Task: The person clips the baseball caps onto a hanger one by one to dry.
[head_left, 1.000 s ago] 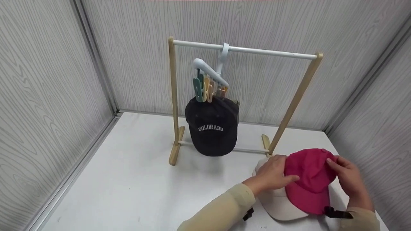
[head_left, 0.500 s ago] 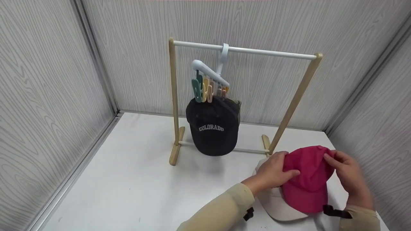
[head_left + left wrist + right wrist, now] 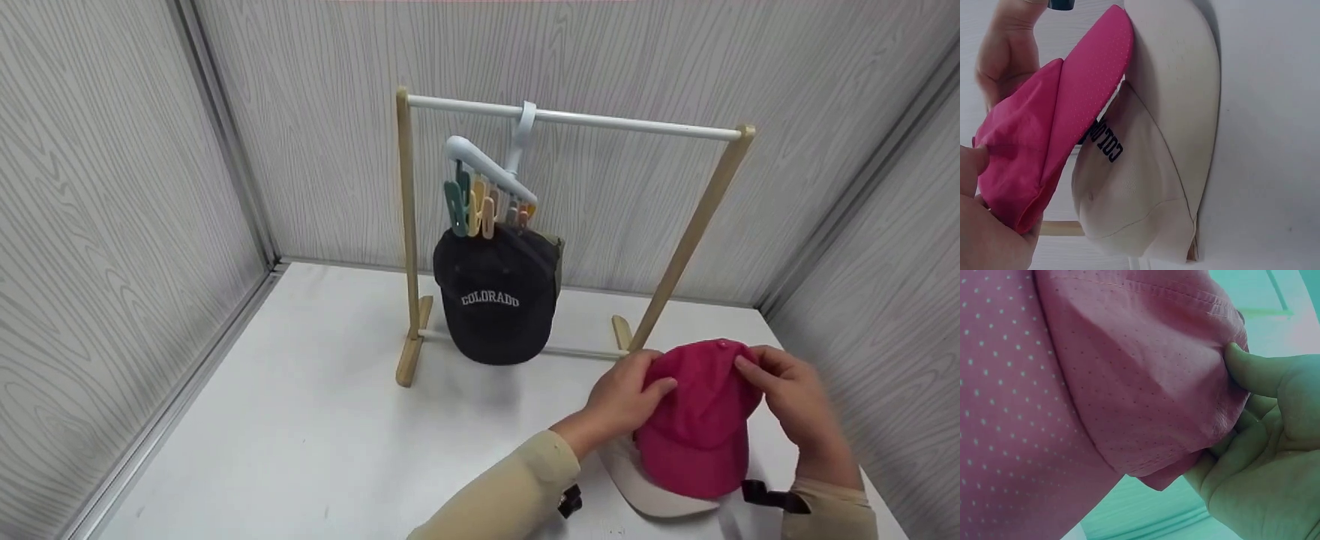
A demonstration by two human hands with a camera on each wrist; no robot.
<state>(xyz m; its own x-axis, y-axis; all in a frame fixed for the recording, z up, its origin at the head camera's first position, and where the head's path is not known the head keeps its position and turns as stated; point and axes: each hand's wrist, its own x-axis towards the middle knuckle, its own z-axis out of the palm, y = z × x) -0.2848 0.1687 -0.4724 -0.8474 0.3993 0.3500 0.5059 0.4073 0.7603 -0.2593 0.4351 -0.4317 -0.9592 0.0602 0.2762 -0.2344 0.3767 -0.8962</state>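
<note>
Between both hands is a pink baseball cap (image 3: 694, 420), its brim toward the person. The left hand (image 3: 624, 391) grips the cap's left side, thumb on the front of the crown. On the other side the right hand (image 3: 791, 394) pinches the crown near its top; the right wrist view shows thumb (image 3: 1258, 371) outside and fingers curled behind the fabric. Beneath lies a cream cap (image 3: 1134, 180) with dark lettering, mostly covered in the head view. In the left wrist view the pink cap is raised apart from the cream cap's crown.
A wooden rack with a white top bar (image 3: 630, 122) stands at the back. From it hangs a pale blue hanger (image 3: 487, 166) with several coloured clothespins (image 3: 474, 210). They hold a black COLORADO cap (image 3: 495, 300), with an olive cap edge (image 3: 559, 251) behind it. Panel walls enclose the white table (image 3: 300, 420).
Both hands have moved slightly left with the pink cap, and its crown has risen a little. It covers more of the cream cap. The hanger has swayed slightly.
</note>
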